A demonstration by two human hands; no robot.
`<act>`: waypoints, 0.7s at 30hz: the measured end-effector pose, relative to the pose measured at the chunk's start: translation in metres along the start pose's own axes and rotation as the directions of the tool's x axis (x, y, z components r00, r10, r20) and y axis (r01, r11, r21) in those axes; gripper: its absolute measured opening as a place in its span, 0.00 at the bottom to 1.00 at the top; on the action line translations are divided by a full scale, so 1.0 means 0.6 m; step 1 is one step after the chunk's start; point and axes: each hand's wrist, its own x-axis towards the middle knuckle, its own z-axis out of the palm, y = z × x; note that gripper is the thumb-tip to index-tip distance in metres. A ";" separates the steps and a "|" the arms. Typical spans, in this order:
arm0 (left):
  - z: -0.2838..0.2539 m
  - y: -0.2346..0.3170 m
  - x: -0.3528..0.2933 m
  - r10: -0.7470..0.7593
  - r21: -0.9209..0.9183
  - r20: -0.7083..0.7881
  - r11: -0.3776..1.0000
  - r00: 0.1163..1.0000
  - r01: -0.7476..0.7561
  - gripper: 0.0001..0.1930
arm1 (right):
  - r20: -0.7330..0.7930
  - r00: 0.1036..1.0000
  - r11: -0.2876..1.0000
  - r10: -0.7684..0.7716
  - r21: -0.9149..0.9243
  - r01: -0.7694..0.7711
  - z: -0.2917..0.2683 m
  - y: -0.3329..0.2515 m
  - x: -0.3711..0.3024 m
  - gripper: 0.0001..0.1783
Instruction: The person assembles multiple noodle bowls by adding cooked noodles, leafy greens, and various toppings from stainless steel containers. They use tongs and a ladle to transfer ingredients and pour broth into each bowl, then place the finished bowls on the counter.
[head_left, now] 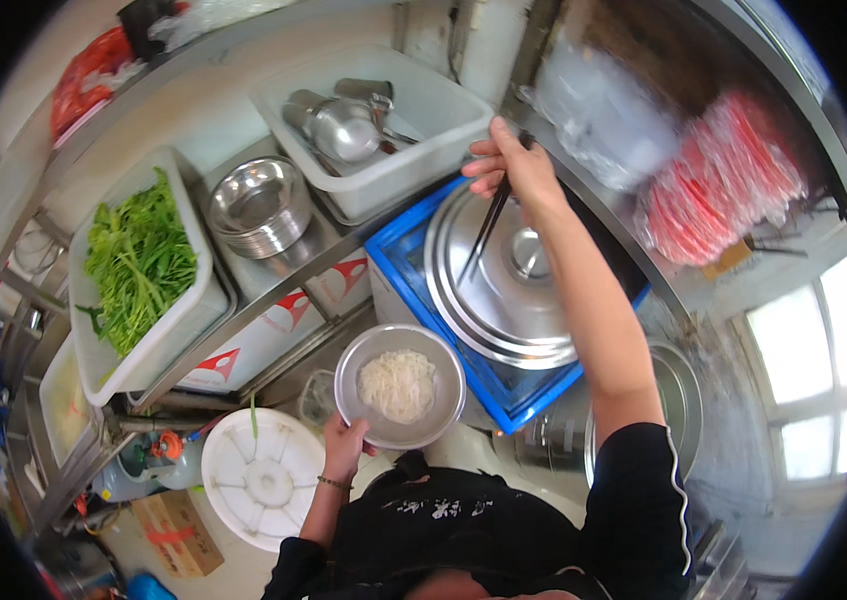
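Observation:
My left hand (pixel 344 447) grips the near rim of a round steel bowl (pixel 446 412), held in front of my body. A pale heap of what look like noodles (pixel 396 386) lies in it. Reaching out to the far right, my right hand (pixel 520 168) has a pair of dark chopsticks (pixel 487 230) in its grasp, some fingers partly stretched. Their tips point down and back toward me, above a big steel pot lid (pixel 503 315) with a round knob. The lid rests over a blue-rimmed square container (pixel 406 297); my forearm hides part of both.
Beyond stands a white tub (pixel 273 95) holding steel ladles and cups. A stack of steel bowls (pixel 259 205) and a tub of leafy greens (pixel 148 262) fill the left shelf. Red and clear plastic packs (pixel 728 180) sit at right. A white round lid (pixel 265 480) lies low at left.

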 end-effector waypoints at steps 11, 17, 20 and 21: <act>0.190 0.003 0.014 -0.140 0.219 0.326 0.973 0.935 0.069 0.13 | -0.852 0.523 0.984 -0.001 -0.093 -0.150 -0.499 0.135 -0.487 0.31; 0.322 -0.039 -0.055 -0.215 0.322 0.461 0.944 0.861 0.064 0.14 | -0.978 0.210 0.890 -0.021 -0.114 -0.442 -0.706 0.359 -0.756 0.25; 0.380 -0.071 -0.100 -0.234 0.365 0.470 0.930 0.851 0.054 0.14 | -0.988 0.146 0.784 0.051 -0.051 -0.619 -0.741 0.409 -0.808 0.26; 0.395 -0.083 -0.113 -0.247 0.371 0.475 0.927 0.845 0.063 0.14 | -0.989 0.136 0.786 0.052 -0.043 -0.617 -0.756 0.419 -0.820 0.26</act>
